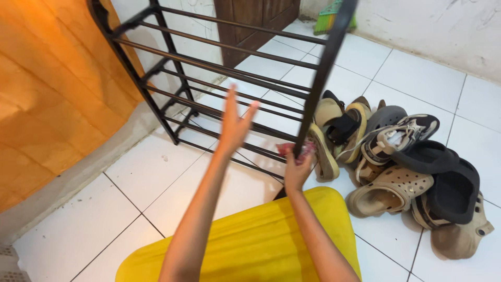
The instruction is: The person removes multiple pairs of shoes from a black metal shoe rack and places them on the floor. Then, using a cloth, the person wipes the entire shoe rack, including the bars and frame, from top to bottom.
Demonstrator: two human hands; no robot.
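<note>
White square floor tiles (156, 167) with dark grout lines cover the room. An orange curtain (47, 94) hangs left of the tiles, above a low grey ledge (68, 177). Beyond the tiles, at the far side, stands a dark wooden door (250, 21); right of it runs a scuffed white wall (433, 31), with a green broom head (329, 18) at its foot. Light is even and soft

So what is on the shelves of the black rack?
Nothing rests on the black rack: its bars are bare, with white floor tiles showing through. The left hand is raised before it; the right hand presses a pink cloth to its front post. The shoes lie beside it.
</note>
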